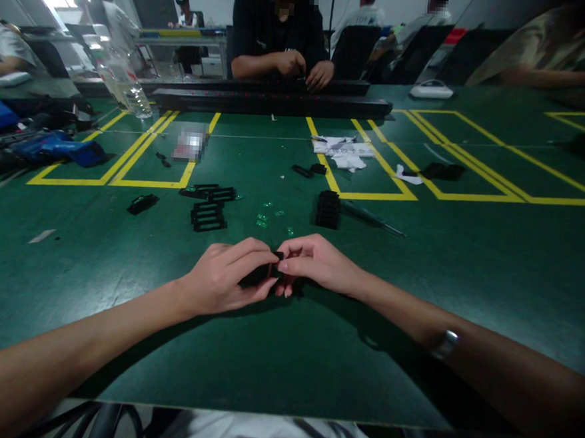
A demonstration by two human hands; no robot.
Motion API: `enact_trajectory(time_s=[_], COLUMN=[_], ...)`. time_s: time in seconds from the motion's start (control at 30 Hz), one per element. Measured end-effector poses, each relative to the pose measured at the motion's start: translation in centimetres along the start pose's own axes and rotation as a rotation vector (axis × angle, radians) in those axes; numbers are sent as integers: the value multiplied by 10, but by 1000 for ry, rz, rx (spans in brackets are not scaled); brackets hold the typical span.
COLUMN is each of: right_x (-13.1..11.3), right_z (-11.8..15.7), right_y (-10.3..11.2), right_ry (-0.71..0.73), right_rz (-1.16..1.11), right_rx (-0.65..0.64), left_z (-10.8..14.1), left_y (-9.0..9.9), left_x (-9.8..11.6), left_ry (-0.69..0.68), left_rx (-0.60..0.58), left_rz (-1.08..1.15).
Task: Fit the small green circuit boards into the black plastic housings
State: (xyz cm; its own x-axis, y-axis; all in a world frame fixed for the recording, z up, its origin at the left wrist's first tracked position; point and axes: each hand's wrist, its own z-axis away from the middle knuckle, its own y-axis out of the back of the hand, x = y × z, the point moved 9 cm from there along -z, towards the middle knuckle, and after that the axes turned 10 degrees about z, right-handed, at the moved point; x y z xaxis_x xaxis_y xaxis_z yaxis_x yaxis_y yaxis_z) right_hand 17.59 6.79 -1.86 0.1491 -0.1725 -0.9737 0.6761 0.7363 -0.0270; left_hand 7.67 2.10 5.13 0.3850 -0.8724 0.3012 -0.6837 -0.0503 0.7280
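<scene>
Between my two hands, just above the green table (pixel 282 372), is a small black part (pixel 278 255), mostly covered by fingers. My left hand (pixel 231 275) pinches it from the left with thumb and fingertips. From the right, my right hand (pixel 314 264) closes thumb and fingers on the same part. Beyond my left hand lie several black rectangular frames (pixel 209 216). Small clear green-looking pieces (pixel 262 220) are scattered past my fingertips. A stack of black parts (pixel 327 209) stands beyond my right hand, with a screwdriver (pixel 367 216) beside it.
Long black bars (pixel 275 103) cross the table's far side, where a person (pixel 280 38) sits. Blue power tools (pixel 71 149) and plastic bottles (pixel 131 87) are at the left. White paper (pixel 345 150), a black piece (pixel 143 203) and a white device (pixel 432 90) lie farther out.
</scene>
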Motion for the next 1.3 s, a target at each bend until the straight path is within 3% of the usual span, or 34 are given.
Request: enact_trajectory(time_s=[0.93,1.3], right_x=[0,-2], right_z=[0,0], right_y=[0,0], right_ry=[12,9], right_rz=[-11,-41], right_rx=[29,44], left_z=[0,1], left_y=[0,1], left_x=[2,4], left_ry=[-5,-79], left_rx=[13,30], left_rz=[-7,-11])
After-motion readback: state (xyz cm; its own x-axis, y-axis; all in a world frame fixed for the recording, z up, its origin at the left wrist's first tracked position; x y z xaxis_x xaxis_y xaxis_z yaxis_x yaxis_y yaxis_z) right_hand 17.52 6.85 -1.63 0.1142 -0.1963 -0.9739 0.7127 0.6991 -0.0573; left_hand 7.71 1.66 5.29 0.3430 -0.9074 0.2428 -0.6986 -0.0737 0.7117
